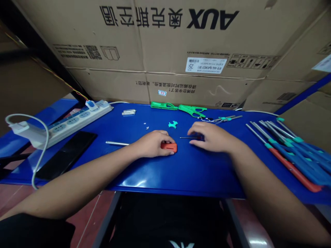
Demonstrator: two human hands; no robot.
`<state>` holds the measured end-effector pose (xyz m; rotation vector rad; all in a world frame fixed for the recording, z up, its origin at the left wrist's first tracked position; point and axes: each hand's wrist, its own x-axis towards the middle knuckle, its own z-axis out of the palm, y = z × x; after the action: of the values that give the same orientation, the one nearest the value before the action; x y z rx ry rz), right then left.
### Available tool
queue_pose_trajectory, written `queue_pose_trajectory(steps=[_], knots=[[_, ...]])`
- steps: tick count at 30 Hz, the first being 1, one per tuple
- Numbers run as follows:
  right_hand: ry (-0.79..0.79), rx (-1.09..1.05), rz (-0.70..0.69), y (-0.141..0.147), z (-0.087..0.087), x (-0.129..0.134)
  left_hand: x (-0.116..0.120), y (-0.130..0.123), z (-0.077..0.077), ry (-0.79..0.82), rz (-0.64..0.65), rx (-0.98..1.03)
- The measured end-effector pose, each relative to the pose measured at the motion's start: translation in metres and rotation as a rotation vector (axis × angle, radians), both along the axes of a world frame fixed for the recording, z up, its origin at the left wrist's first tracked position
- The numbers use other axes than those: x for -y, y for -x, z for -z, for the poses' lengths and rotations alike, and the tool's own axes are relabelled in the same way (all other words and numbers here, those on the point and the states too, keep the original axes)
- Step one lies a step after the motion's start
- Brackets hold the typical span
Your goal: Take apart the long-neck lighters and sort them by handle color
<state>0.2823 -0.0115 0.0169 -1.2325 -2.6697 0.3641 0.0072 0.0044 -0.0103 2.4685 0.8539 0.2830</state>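
1. Currently, the left hand (pixel 151 144) is curled over a red plastic piece (pixel 169 147), touching its top, on a blue table (pixel 144 179).
2. The right hand (pixel 209 137), fingers part-curled, is just beside a thin metal pin (pixel 187 137); whether it grips the pin cannot be told.
3. A teal plastic piece (pixel 172 124) lies beyond both hands.
4. A metal rod (pixel 117 143) lies just left of the left hand.

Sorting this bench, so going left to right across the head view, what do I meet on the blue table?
White power strip, metal rod, left hand, right hand, blue-and-teal parts with metal rods.
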Motion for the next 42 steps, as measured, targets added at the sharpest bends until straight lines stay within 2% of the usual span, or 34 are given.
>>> queue_pose_trajectory(steps=[4,7,9,14,16,22,26,29,34,42], knots=[[0.165,0.162,0.152,-0.035,0.003,-0.018,0.001,0.000,-0.001,0.007,0.001,-0.002],[0.145,0.181,0.180,-0.038,0.004,-0.020,0.000,0.000,0.000,-0.011,0.007,0.001],[0.101,0.062,0.192,-0.033,0.003,-0.018,0.000,0.000,0.001,-0.014,0.010,0.005],[0.076,-0.578,0.178,-0.015,-0.002,-0.009,-0.001,0.000,0.002,-0.016,0.011,0.012],[0.088,-0.747,0.153,-0.007,-0.001,-0.006,-0.001,0.000,0.002,-0.015,0.017,0.020],[0.216,-0.921,0.087,0.021,0.016,0.002,0.000,0.000,0.002,-0.016,0.018,0.015],[0.217,-1.110,0.109,0.038,0.023,0.006,0.001,0.000,0.002,-0.009,0.058,0.042],[0.181,-1.225,0.136,0.044,0.020,0.010,0.001,0.000,0.003,-0.017,0.060,0.052],[0.164,-1.184,0.094,0.040,0.011,0.013,0.001,0.000,0.004,-0.034,0.058,0.038],[0.243,-1.080,0.085,0.036,0.014,0.013,0.001,0.001,0.004,-0.020,0.050,0.043]])
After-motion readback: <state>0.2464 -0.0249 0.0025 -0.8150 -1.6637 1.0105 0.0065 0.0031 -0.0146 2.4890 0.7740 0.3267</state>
